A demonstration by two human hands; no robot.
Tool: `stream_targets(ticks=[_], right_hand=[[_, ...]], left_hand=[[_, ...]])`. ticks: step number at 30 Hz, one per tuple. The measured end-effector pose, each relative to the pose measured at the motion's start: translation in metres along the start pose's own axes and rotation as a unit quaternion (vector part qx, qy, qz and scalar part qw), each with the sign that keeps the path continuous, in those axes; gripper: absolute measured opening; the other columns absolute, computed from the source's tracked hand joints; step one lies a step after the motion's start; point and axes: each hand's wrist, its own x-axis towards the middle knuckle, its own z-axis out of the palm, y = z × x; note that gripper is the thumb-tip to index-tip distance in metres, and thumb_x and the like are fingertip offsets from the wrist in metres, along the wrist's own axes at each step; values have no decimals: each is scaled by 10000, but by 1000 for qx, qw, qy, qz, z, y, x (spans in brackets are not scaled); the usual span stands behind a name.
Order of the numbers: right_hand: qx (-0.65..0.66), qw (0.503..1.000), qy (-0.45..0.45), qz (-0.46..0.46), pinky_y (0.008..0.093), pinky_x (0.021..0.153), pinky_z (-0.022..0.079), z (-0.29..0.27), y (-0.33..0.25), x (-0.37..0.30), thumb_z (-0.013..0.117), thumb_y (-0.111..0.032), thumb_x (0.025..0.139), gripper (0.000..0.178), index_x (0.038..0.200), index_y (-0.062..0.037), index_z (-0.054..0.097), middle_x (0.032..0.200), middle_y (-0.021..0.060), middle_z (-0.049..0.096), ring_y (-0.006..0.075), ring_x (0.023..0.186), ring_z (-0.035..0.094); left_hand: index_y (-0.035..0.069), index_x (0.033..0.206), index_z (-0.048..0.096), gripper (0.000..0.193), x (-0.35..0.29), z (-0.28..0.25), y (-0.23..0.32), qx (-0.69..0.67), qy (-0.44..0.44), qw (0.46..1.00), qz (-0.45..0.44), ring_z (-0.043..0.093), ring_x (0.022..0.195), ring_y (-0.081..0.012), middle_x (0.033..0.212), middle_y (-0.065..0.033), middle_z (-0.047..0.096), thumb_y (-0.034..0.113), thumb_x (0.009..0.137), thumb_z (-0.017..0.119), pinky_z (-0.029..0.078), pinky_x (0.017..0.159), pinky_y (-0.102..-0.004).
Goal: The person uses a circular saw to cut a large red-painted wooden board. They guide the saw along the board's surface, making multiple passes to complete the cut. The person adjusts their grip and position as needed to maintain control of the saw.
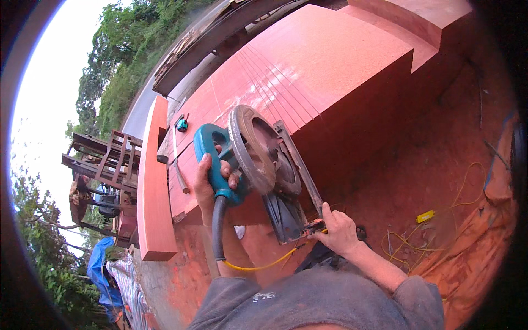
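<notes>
A teal circular saw (pixel 208 144) is held up in front of my chest, tilted, with its round blade guard (pixel 250 148) and dark metal base plate (pixel 301 168) facing right. My left hand (pixel 204 184) is closed around its teal handle, fingers showing through the grip opening. With my right hand (pixel 338 230) I pinch a small dark part at the near corner of the base plate. A black cable sleeve (pixel 218 228) leads down from the handle into a yellow cord (pixel 269 267). Behind the saw lies a large reddish wooden slab (pixel 324 66) with several parallel cuts.
On the left, a long wooden beam (pixel 154 198) lies beside a hammer (pixel 180 179) and a small teal tool (pixel 182 124). The right-hand ground holds a yellow connector (pixel 424 216), loose yellow cord and an orange tarp (pixel 467 247). A rusty machine (pixel 113 170) stands beyond the beam.
</notes>
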Motion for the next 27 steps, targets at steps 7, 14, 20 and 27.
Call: stream_targets(ticks=[7,14,20,27], right_hand=[[-4,1000,-21,5,461,691,543,2,7,7,859,-444,721,910,1366,74,480,900,167,667,357,820,665],[-11,999,-35,14,456,696,547,8,10,16,857,-449,729,905,1367,72,483,897,163,663,347,807,663],[-13,1000,-13,-5,459,694,543,12,13,28,844,-448,750,902,1382,72,463,908,161,663,355,822,663],[-13,999,-35,3,453,698,540,9,13,43,835,-461,762,897,1378,74,463,928,153,675,353,837,665]], left_hand=[[29,1267,495,438,7,-4,-1,-8,7,1000,-25,552,473,-231,687,-92,566,367,1006,594,487,490,-321],[25,1270,489,428,18,-6,-1,-7,0,1000,-5,544,476,-232,689,-97,557,359,1017,577,482,494,-325],[16,1263,492,423,29,-10,1,1,8,1000,-22,541,499,-228,694,-97,549,359,1024,563,466,497,-332],[19,1260,499,435,43,-11,2,35,7,999,-13,540,502,-228,697,-94,545,374,1020,568,461,503,-326]])
